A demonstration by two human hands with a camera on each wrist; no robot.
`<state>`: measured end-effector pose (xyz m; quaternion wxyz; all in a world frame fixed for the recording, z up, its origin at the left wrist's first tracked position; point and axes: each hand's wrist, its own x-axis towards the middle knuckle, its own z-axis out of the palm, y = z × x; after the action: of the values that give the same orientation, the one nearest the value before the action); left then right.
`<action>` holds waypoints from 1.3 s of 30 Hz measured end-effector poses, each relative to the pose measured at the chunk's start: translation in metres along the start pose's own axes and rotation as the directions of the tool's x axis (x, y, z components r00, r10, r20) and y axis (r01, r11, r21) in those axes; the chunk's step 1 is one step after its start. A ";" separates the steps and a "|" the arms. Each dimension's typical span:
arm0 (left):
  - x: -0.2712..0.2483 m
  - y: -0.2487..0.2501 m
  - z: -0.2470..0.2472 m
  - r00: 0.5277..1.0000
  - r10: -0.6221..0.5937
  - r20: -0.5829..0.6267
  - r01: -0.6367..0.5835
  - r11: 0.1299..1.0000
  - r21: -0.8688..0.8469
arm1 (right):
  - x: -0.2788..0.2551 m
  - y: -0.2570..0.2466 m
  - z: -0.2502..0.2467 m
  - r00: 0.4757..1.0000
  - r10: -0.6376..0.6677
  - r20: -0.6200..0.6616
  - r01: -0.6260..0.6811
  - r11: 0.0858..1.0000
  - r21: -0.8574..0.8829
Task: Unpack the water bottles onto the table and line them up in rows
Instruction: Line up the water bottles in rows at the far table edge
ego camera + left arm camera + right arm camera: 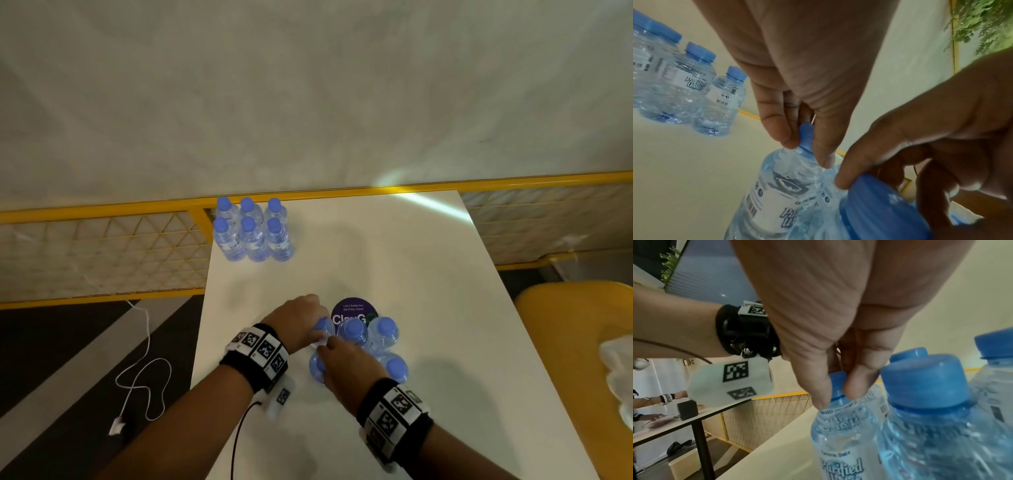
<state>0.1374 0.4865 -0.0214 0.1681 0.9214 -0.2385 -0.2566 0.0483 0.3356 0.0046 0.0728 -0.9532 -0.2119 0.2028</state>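
a cluster of water bottles [373, 346] stands upright near the front of the white table [411, 260], blue caps up, long axes vertical. the left hand [298, 318] reaches over the cluster's far-left bottle [781, 186] and pinches its cap between thumb and fingers. the right hand [346, 359] sits just beside it, touching, pinching the cap of the near-left bottle [840, 434]. six more bottles [251, 229] stand upright in two rows of three at the table's far-left corner, well apart from both hands. a purple round sticker [352, 308] lies behind the cluster.
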 end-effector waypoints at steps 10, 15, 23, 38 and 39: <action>0.046 -0.025 -0.084 0.977 0.048 -0.206 -0.041 0.998 0.037 | 0.016 0.003 -0.003 0.999 0.037 -0.003 -0.035 0.978 0.205; 0.096 -0.050 -0.137 0.968 0.002 -0.250 0.009 0.999 0.044 | 0.048 0.012 -0.038 0.998 0.023 -0.054 -0.007 0.962 0.273; 0.154 -0.087 -0.164 0.956 -0.139 -0.257 0.189 0.965 0.182 | 0.144 0.039 -0.096 0.985 0.090 -0.149 -0.037 0.944 0.328; 0.189 -0.125 -0.148 0.959 -0.143 -0.245 0.200 0.954 0.224 | 0.266 0.060 -0.100 0.984 0.113 -0.138 -0.093 0.986 0.142; 0.189 -0.125 -0.148 0.959 -0.136 -0.247 0.193 0.955 0.224 | 0.269 0.060 -0.100 0.983 0.115 -0.142 -0.094 0.985 0.144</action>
<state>0.4060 0.5184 -0.0299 0.0571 0.9752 -0.1695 -0.1301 0.3356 0.3931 -0.0139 0.1426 -0.9684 -0.1411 0.1480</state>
